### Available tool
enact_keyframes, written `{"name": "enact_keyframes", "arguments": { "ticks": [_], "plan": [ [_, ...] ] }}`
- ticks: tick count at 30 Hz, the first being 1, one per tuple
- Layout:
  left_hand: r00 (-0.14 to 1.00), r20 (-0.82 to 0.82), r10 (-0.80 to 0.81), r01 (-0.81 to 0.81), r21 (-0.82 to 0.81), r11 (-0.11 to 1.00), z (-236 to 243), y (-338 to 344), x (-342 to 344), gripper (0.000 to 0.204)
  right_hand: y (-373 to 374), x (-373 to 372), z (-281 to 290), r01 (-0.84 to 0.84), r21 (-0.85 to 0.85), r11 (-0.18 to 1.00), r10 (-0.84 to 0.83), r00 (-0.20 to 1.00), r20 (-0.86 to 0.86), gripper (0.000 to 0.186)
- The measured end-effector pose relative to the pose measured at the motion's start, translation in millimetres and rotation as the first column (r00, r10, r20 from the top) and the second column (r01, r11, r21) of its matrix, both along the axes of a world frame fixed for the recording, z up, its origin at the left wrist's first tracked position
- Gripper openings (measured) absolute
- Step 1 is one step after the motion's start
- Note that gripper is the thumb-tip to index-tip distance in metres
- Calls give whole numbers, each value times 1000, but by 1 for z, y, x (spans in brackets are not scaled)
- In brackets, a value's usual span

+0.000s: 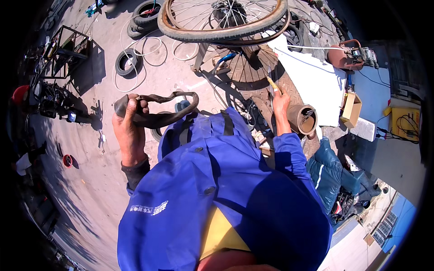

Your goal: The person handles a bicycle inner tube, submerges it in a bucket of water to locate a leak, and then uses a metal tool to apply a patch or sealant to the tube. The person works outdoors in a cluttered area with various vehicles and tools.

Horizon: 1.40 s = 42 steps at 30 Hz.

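Note:
My left hand [130, 128], left of my body, is closed around a limp dark inner tube [193, 103]. The tube loops out to the right, and its bunched part sits in my fingers. My right hand [281, 106] reaches forward with its fingers wrapped round a thin tool with a yellow handle [272, 83]. The tool's narrow metal end points away from me; it looks like a screwdriver. Ahead stands a spoked wheel [217, 35] with its tyre, raised off the ground. Beside my right wrist is a brown cylindrical pot [294, 118] with something inside.
Loose tyres [127, 63] and pale hose [156, 47] lie at the far left. White board [312, 81], a red compressor [346, 55] and an open cardboard box [351, 109] are at right. A dark padded jacket [326, 169] lies nearer. A metal frame [70, 52] stands left.

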<state>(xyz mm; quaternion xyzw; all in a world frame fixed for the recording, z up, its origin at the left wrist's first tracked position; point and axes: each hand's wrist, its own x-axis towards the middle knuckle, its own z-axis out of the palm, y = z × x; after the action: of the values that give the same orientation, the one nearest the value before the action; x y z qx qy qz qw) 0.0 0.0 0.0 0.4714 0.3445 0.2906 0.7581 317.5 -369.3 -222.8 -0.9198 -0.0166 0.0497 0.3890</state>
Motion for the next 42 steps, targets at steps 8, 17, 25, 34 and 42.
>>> {"name": "enact_keyframes", "arguments": {
  "ticks": [8,17,25,34,42],
  "plan": [
    [993,-101,65,-60,56,997,16,2,-23,25,-21,42,-96,50,-513,857,-49,999,17,29],
    [949,15,315,-315,53,947,12,12,-76,26,143,27,112,-353,-38,935,208,459,864,78],
    [884,-36,467,-464,65,883,17,2,-126,29,178,1,190,-572,-244,783,413,186,891,58],
    [843,-152,516,-486,196,851,-17,93,-136,22,308,-93,127,-953,-122,277,735,129,666,27],
    [586,-751,303,2,375,927,-25,183,-167,22,418,-92,104,-936,-70,345,816,262,516,18]
  ]
}}
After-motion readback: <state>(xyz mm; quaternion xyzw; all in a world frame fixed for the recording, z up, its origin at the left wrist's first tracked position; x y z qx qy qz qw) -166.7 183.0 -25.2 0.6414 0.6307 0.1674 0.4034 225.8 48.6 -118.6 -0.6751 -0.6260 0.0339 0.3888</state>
